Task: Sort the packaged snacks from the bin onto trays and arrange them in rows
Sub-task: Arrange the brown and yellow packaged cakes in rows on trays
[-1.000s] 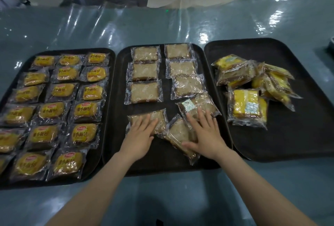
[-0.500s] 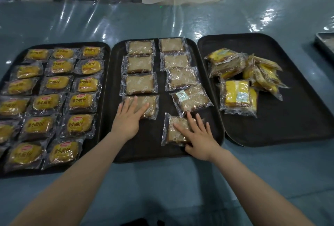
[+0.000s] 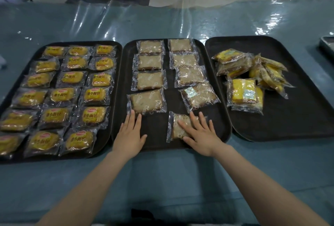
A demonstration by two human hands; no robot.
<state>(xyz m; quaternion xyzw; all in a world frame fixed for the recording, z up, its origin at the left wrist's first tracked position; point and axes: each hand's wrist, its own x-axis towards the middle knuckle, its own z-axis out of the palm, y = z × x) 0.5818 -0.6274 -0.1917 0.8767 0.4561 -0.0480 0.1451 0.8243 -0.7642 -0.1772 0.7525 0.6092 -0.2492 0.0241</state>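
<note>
Both hands have drawn back toward the near edge of the middle black plastic tray (image 3: 224, 117) since the earlier frame.

Head view: the left hand (image 3: 130, 136) lies flat with straight fingers, tips just touching the fourth clear-wrapped brown cake in the left column (image 3: 146, 101). The right hand (image 3: 199, 133) presses spread, straight fingers on the last clear-wrapped brown cake packet (image 3: 178, 126), at 6 o'clock from the tilted packet with the silver sachet (image 3: 198, 97). Its long axis points to about 12 o'clock. The right hand is nearer, so I judge it will slide this one into line.
</note>
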